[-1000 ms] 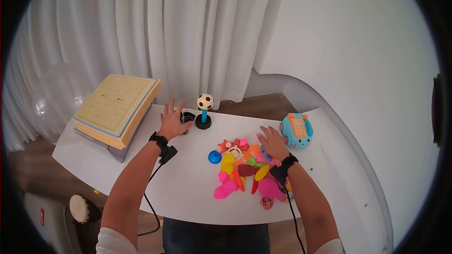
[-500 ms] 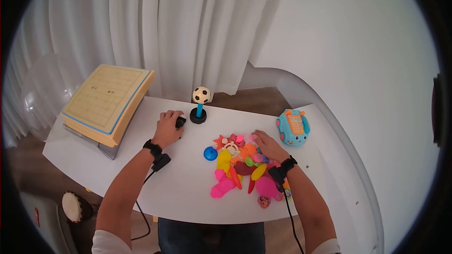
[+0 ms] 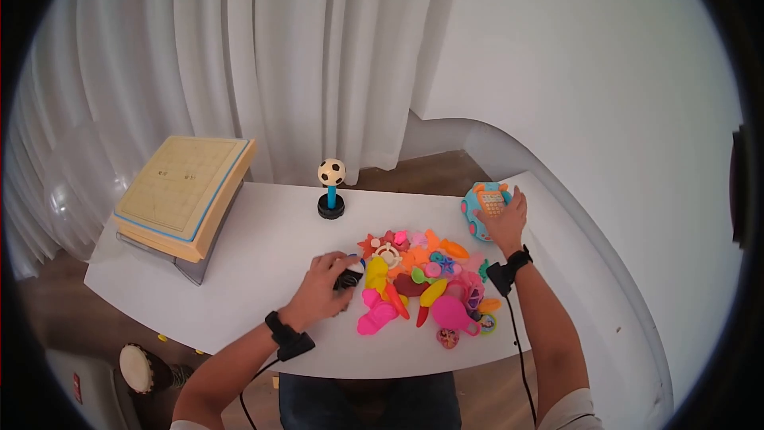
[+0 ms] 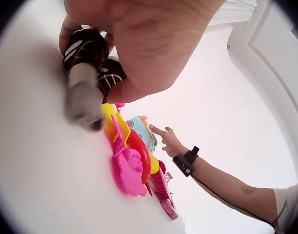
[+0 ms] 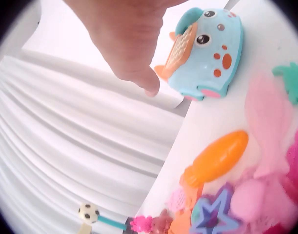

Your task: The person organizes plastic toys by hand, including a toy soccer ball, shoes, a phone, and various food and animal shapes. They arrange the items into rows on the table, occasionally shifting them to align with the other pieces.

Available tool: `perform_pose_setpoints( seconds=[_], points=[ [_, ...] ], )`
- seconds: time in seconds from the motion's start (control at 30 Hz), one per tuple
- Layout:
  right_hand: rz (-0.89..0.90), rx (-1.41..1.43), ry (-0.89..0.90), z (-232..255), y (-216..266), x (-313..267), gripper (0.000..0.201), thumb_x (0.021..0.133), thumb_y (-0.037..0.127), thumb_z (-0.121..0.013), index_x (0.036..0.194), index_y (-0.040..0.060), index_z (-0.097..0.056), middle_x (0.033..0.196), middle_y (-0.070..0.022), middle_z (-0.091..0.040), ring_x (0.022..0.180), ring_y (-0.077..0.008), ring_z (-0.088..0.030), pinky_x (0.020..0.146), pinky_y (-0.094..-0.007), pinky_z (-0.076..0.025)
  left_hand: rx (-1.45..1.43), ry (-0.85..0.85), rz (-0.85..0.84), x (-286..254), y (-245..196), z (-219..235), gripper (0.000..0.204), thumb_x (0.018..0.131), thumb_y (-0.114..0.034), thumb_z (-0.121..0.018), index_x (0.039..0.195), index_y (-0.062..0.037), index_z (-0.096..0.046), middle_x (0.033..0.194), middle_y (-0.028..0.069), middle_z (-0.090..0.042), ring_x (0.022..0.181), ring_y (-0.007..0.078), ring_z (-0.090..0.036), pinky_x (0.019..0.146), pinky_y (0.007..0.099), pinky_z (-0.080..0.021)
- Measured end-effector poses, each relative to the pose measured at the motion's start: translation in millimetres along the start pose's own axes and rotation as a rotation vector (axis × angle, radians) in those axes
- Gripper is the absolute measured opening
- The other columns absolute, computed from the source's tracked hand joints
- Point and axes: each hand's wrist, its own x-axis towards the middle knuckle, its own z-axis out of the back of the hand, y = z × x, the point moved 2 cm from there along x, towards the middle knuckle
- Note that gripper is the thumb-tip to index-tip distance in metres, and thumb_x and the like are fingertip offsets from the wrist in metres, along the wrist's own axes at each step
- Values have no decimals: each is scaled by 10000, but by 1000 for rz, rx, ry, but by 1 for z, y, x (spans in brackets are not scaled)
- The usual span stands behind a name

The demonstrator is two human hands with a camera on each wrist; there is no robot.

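Note:
My left hand (image 3: 317, 291) grips a small black thing with white lines and a blurred grey-white part (image 4: 84, 100), at the left edge of a pile of plastic toys (image 3: 414, 280). Its kind I cannot tell. A blue toy telephone (image 5: 210, 58) with an orange keypad and a painted face stands at the right rear of the table. Over its right side is my right hand (image 3: 508, 221), fingers spread and thumb out towards the keypad. Yellow, red and pink pieces lie just beside the left hand, including a pink flower-shaped piece (image 4: 128, 170).
A soccer ball on a blue stem and black base (image 3: 331, 183) stands near the table's back edge. On the left, a thick board (image 3: 179, 191) leans on a metal stand. Cables run from both wrist cameras. A small drum (image 3: 142, 368) is on the floor.
My left hand has taken the black thing from beside the soccer-ball stand and brought it towards me, to the toy pile. The right hand has moved from the pile to the telephone.

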Motion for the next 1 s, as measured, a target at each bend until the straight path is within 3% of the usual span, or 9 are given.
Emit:
perform_pose_setpoints(
  seconds=[0.1,0.3,0.4,0.53,0.63,0.8,0.9,0.97,1.0],
  points=[
    [-414,-93,223,0,-28,5,1524,620,564,-1000,1712,49,-70,1679,-302,-302,1545,-490,-344,1249,-636,-294,81,9,25,-8,4,-7,715,934,-311,-788,1590,-192,-530,1614,200,-460,1458,442,-431,1207,541,-396],
    [-478,278,324,-21,-74,4,1614,605,587,-1001,1712,12,23,1627,-378,-321,1512,-508,-385,1230,-593,-362,61,-152,35,-8,10,14,682,952,-270,-793,1561,-103,-534,1630,212,-443,1479,431,-432,1214,509,-391],
    [-525,183,349,-15,-65,2,1617,607,574,-1003,1703,-8,34,1603,-397,-337,1492,-520,-405,1226,-565,-381,-13,-281,49,8,41,20,638,959,-232,-787,1522,-57,-542,1607,221,-467,1464,416,-460,1214,487,-394],
    [-495,183,386,0,-62,-9,1608,620,564,-1000,1693,-37,35,1602,-399,-337,1490,-531,-402,1233,-560,-374,-135,-276,301,66,75,42,771,907,-310,-849,1522,-6,-497,1566,244,-515,1460,394,-489,1208,470,-413],
    [-421,210,421,19,-62,-23,1599,637,575,-994,1680,-83,23,1621,-406,-310,1525,-518,-365,1261,-534,-341,-6,-179,363,116,125,33,887,854,-381,-887,1518,38,-474,1533,283,-532,1448,400,-518,1195,456,-440],
    [-375,235,453,42,-68,-37,1575,668,597,-976,1654,-157,-7,1645,-411,-281,1568,-490,-312,1289,-497,-304,-18,-30,345,152,133,12,848,852,-374,-875,1499,33,-509,1431,290,-627,1344,408,-623,1158,446,-482],
    [-345,229,418,53,-76,-49,1433,764,517,-941,1656,-153,-42,1648,-403,-286,1573,-482,-308,1285,-491,-311,54,-145,284,141,137,6,660,859,-318,-864,1421,-71,-623,1349,223,-699,1240,394,-684,1084,455,-533],
    [-204,301,234,66,-78,-61,1082,904,344,-855,1638,-126,-213,1611,-364,-389,1535,-452,-394,1255,-480,-358,36,-126,259,125,134,11,647,858,-317,-868,1407,-68,-634,1328,223,-709,1231,391,-690,1078,451,-536],
    [-215,301,231,74,-79,-71,1082,904,344,-855,1638,-126,-213,1611,-364,-389,1535,-452,-394,1255,-480,-358,15,-116,238,116,132,16,635,857,-316,-872,1394,-65,-645,1308,224,-719,1221,387,-696,1072,447,-540]
  ],
)
